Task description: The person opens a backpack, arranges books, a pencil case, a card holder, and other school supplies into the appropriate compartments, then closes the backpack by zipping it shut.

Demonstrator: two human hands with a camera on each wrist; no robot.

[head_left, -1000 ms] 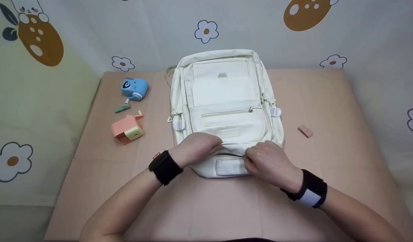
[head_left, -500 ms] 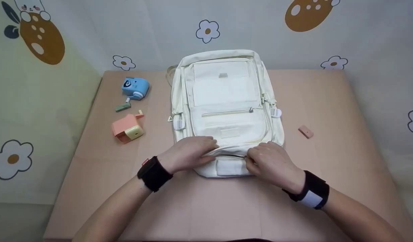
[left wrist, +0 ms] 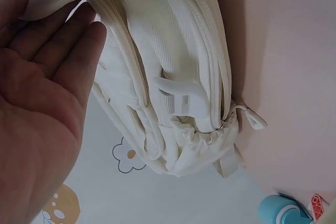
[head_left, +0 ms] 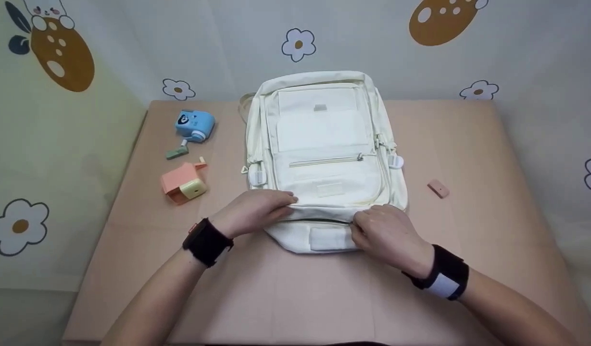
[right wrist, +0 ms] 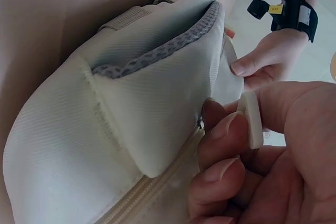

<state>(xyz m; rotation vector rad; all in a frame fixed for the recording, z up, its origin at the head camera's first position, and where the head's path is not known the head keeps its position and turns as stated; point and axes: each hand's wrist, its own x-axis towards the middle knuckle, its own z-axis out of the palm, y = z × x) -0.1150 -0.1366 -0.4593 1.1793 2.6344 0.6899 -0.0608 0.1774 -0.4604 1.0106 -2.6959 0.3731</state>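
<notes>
left hand point(head_left: 254, 209) flat-fingered on white backpack point(head_left: 324, 144), right hand point(head_left: 384, 233) fingers pinched on its zipper pull point(right wrist: 250, 119)

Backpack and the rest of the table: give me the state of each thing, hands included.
Backpack: lying flat on the table, front up.
Bottom zipper: partly open, dark gap showing.
Front pocket zipper: closed.
Zipper pull: pinched by the right hand.
Right hand: curled, pinching the pull.
Left hand: fingers straight, pressing the backpack.
Blue sharpener: on the table, untouched.
Pink sharpener: on the table, untouched.
Eraser: lying apart.
</notes>
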